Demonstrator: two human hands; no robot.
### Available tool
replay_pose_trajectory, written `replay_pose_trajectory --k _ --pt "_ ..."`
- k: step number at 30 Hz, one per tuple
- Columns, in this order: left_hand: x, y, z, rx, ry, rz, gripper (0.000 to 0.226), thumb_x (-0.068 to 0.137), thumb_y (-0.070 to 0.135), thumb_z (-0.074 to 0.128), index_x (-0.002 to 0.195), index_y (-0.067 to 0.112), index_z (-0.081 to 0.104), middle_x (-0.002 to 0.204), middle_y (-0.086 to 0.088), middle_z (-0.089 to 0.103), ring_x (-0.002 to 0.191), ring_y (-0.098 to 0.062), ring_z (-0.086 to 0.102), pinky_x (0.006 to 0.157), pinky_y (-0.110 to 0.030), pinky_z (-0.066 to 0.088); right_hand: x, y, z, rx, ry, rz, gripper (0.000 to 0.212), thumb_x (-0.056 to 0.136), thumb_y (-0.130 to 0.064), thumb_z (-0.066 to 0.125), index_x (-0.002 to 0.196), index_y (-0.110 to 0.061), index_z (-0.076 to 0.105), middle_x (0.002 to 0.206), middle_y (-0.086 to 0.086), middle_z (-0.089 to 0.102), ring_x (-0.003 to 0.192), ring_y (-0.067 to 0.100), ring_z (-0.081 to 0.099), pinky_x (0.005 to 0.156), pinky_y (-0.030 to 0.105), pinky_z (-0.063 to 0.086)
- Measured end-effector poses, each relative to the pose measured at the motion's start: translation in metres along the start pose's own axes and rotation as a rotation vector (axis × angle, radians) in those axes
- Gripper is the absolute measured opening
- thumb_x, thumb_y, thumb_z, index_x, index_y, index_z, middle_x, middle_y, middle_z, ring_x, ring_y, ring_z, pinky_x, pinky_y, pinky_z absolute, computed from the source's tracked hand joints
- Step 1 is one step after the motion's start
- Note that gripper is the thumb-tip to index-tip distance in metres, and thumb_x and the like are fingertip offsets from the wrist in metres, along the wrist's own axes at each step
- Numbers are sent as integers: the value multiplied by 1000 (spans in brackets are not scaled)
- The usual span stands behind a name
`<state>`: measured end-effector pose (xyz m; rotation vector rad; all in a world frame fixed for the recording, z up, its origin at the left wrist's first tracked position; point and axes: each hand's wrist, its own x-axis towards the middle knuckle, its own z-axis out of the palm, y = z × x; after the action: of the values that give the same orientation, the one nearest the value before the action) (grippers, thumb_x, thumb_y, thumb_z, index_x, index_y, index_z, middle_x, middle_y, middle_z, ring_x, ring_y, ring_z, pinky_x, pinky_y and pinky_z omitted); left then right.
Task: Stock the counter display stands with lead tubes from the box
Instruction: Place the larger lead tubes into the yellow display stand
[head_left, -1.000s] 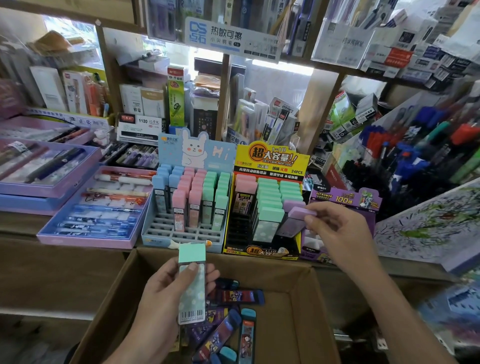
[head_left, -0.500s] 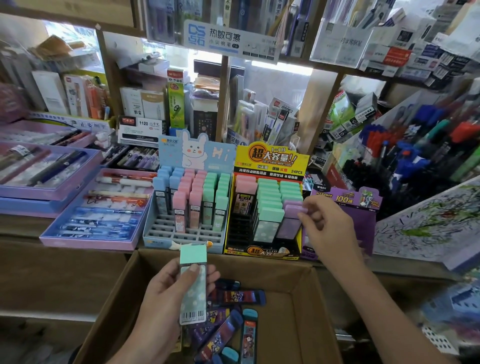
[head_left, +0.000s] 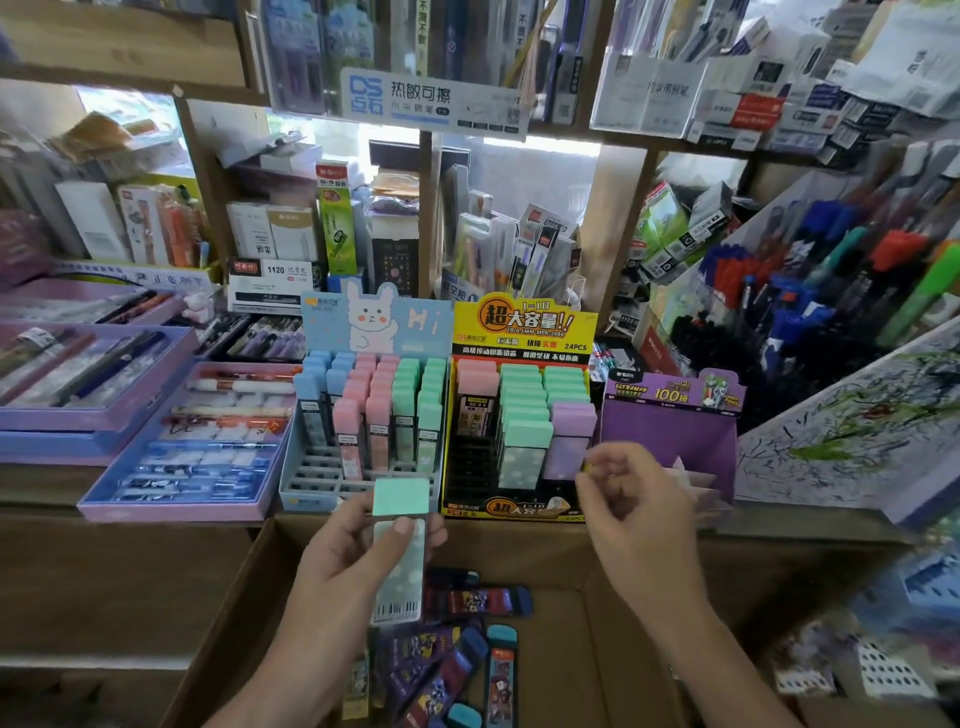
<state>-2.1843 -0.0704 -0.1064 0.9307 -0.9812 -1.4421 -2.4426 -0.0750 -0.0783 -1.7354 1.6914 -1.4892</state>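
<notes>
My left hand (head_left: 343, 566) holds a mint-green lead tube (head_left: 400, 551) upright above the cardboard box (head_left: 249, 597), thumb across its front. My right hand (head_left: 634, 514) hovers with loosely curled fingers and nothing in it, just in front of the yellow and black display stand (head_left: 519, 332). A purple tube (head_left: 569, 441) stands in that stand's right column beside rows of green tubes (head_left: 524, 441). The blue rabbit stand (head_left: 374, 322) to the left holds blue, pink and green tubes. Several dark printed tubes (head_left: 452, 660) lie in the box.
A purple display stand (head_left: 670, 431) sits to the right of the yellow one. Purple and blue trays of pens (head_left: 208, 441) fill the counter on the left. Racks of markers (head_left: 831, 291) rise on the right, with crowded shelves behind.
My right hand set the purple tube into the right column of the yellow stand, let go and drew back towards me. My left hand stayed with the green tube.
</notes>
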Motion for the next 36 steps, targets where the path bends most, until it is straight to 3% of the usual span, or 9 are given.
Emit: replay_pose_trajectory --k 2,4,7,10,14,21,28,32,36 --pt "4 13 6 58 -49 39 34 82 38 72 116 34 72 115 -10 78 109 -25 74 86 -27 61 -18 3 6 35 -97 96 27 91 -10 73 98 -36 67 89 -14 67 75 8 65 61 14 51" --pt "10 23 15 118 -93 76 30 89 38 69 118 35 71 116 -6 77 110 -23 74 82 -33 63 -29 9 12 21 -232 206 25 91 -13 74 96 -37 67 91 -16 68 76 5 65 64 14 51" --pt "20 32 31 231 -142 146 24 95 40 69 119 34 70 117 -4 75 111 -26 71 93 -53 59 -37 19 18 -42 -405 354 20 92 -25 74 100 -40 64 89 -16 69 82 -2 66 69 15 49" --pt "29 36 48 333 -192 225 27 93 39 66 119 32 71 115 0 74 109 -21 70 96 -52 57 -40 26 24 -63 -472 441 19 92 -30 74 103 -41 62 91 -10 71 88 -2 66 76 16 50" --pt "44 41 67 414 -259 277 18 97 28 69 114 33 73 108 2 75 104 -19 70 94 -41 58 -42 33 24 -108 -505 497 16 93 -29 72 102 -38 63 95 -7 71 90 2 67 81 21 53" --pt "66 44 83 437 -204 301 27 89 5 76 110 21 76 99 7 79 88 -3 71 78 -17 57 -42 35 21 -124 -559 530 15 96 -30 69 105 -38 61 100 -6 70 93 4 67 77 21 51" --pt "77 37 81 548 -145 306 28 89 8 77 103 32 76 97 9 78 92 -12 72 82 -26 60 -43 33 19 -137 -571 508 19 97 -26 69 110 -35 59 97 0 71 88 9 69 81 25 57" --pt "78 35 76 654 -138 301 27 90 13 77 99 39 74 90 19 76 88 -5 70 76 -21 57 -44 33 19 -149 -579 515 19 96 -27 69 108 -38 59 99 -3 71 90 7 69 82 25 57" --pt "78 33 72 751 -104 313 24 90 18 78 104 36 74 89 11 75 87 -8 70 80 -30 61 -43 32 20 -160 -584 518 17 97 -28 68 108 -37 59 98 -4 71 92 7 68 84 26 56"
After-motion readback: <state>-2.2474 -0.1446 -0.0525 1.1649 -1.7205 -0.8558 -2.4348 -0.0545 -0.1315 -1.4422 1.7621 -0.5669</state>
